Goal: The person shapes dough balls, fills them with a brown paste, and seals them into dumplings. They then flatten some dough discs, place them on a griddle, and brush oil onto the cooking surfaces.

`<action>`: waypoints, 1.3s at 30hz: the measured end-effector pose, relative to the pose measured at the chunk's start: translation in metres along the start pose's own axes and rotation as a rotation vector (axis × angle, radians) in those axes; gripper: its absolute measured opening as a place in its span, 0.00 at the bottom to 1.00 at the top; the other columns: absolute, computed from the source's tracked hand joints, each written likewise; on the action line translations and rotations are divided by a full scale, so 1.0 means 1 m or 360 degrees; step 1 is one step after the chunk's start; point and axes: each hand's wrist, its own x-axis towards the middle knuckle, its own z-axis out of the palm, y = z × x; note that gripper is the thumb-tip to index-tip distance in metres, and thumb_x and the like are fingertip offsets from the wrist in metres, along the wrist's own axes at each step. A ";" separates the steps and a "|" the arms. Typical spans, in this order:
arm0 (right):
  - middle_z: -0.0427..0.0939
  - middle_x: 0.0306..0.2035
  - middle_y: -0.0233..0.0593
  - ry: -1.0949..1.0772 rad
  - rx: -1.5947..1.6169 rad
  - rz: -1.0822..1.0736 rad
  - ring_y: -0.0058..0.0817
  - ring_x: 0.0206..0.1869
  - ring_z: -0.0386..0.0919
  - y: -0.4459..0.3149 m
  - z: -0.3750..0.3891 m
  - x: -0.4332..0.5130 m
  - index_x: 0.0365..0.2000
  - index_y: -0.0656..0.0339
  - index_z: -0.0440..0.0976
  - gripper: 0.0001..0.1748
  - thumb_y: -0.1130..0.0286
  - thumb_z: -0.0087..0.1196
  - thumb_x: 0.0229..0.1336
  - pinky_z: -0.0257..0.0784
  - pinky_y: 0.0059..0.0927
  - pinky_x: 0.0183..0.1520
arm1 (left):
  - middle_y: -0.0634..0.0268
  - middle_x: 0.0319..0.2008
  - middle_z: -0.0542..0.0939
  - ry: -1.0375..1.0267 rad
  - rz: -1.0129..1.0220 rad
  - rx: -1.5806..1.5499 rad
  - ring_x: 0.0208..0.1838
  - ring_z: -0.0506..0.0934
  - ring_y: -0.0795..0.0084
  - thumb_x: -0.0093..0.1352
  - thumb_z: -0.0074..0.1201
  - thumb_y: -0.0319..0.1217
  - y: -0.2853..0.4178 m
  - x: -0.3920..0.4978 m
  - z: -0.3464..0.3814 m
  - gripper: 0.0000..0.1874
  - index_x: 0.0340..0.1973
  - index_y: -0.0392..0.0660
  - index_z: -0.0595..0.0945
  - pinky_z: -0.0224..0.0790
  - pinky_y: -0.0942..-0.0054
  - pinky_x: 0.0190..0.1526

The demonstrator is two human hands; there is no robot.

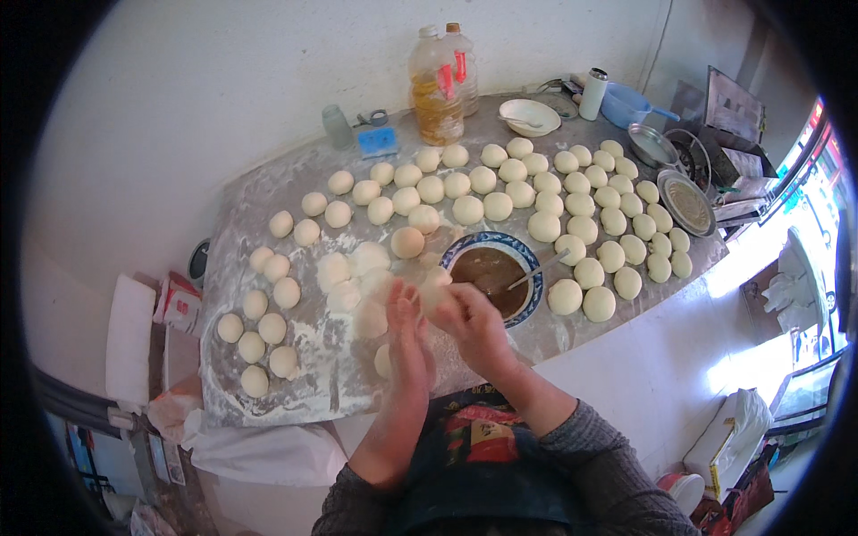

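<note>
Near the table's front edge, a piece of dough [434, 295] is in the curled fingers of my right hand [479, 328]. My left hand [407, 331] is held edge-up beside it, fingers straight and palm turned towards the dough; motion blur hides whether they touch. A blue-and-white bowl [539, 288] of brown paste stands just behind my right hand, and a spoon [540, 270] leans on its rim. To the left, several flour-dusted dough pieces [345, 295] lie close together. One more dough ball [383, 362] is partly covered by my left wrist.
Rows of round dough balls [469, 210] cover the back and right of the floury table [322, 392]; more [252, 347] lie left. Behind them stand an oil bottle [436, 100], a glass jar [337, 127], a white bowl [529, 110], a flask [593, 95] and a blue dipper [623, 107].
</note>
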 end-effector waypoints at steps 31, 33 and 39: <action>0.79 0.41 0.46 -0.0141 -0.0723 -0.0227 0.45 0.48 0.75 0.065 -0.060 0.062 0.42 0.58 0.78 0.14 0.78 0.55 0.53 0.71 0.38 0.50 | 0.51 0.49 0.76 -0.0488 -0.0615 -0.0188 0.50 0.77 0.61 0.71 0.48 0.23 -0.004 -0.014 -0.021 0.23 0.62 0.44 0.65 0.73 0.64 0.51; 0.79 0.40 0.47 -0.0445 -0.1118 -0.0075 0.46 0.46 0.75 0.075 -0.061 0.068 0.43 0.56 0.78 0.15 0.77 0.55 0.54 0.71 0.38 0.49 | 0.54 0.51 0.76 -0.0264 -0.0684 -0.0261 0.53 0.76 0.63 0.72 0.48 0.26 -0.007 -0.008 -0.031 0.19 0.58 0.40 0.69 0.73 0.64 0.53; 0.81 0.37 0.36 -0.0524 -0.0468 0.0385 0.27 0.37 0.77 0.078 -0.063 0.068 0.42 0.60 0.78 0.11 0.75 0.50 0.61 0.71 0.25 0.40 | 0.59 0.51 0.76 -0.0093 -0.0519 -0.0336 0.53 0.75 0.66 0.73 0.49 0.35 -0.012 0.010 -0.045 0.19 0.55 0.38 0.70 0.70 0.67 0.55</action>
